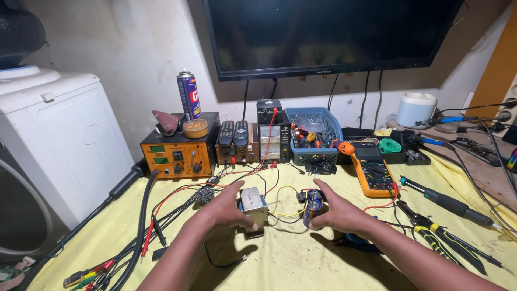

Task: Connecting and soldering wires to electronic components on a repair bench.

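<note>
left hand rests on the transformer, fingers curled loosely over its left and near sides, thumb along the top edge; touching it, not clamped hard. right hand wraps the capacitor, fingers arched over the top and thumb low on the near side, closed round it.

transformer: small boxy block, dull silver metal casing with a pale label on the upper face. it sits tilted, label face turned up and slightly toward the camera; long axis runs roughly away from the viewer. it lies just right of the left fingertips, on the yellow cloth of the desk.

capacitor: dark blue cylinder with a gold-toned band, standing near upright, long axis vertical, top end hidden under the right fingers. a small black part sits just behind it, detail too small to tell.

yellow wires loop between the two pieces, in the gap between the two sets of fingers.

beyond the fingers: orange multimeter behind the right hand, orange bench station behind the left, blue basket between them farther back. pliers and a soldering iron lie right of the right hand, well apart. red and black leads trail left of the left hand.
</note>
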